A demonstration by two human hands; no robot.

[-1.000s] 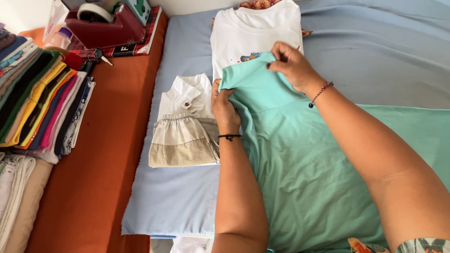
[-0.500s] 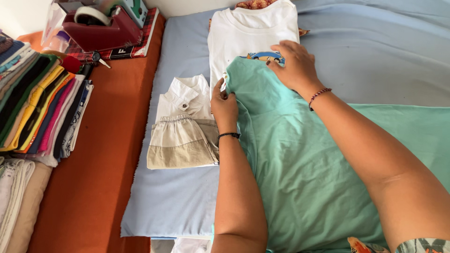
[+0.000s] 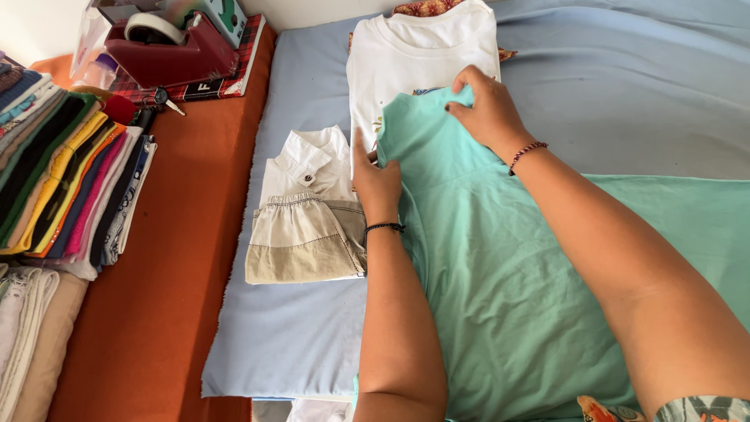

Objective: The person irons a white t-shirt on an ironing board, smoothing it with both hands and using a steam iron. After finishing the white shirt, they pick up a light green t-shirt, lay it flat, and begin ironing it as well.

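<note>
A mint green shirt (image 3: 500,266) lies spread on the light blue sheet (image 3: 297,336). My left hand (image 3: 376,181) presses its left edge near the shoulder, fingers flat on the cloth. My right hand (image 3: 486,109) pinches the shirt's top edge at the collar. Under that top edge lies a white T-shirt (image 3: 414,62) with a printed picture, partly covered by the green shirt. Just left of my left hand rests a small folded white and beige garment (image 3: 306,215).
An orange surface (image 3: 168,266) runs along the left. A row of folded colourful clothes (image 3: 66,184) is stacked at its left edge, pale towels (image 3: 23,336) below them. A dark red tape dispenser (image 3: 168,51) sits on a checked book at the back.
Both hands have pushed the green shirt's top edge a little farther up over the white T-shirt, covering more of its print. The folded garment has not moved.
</note>
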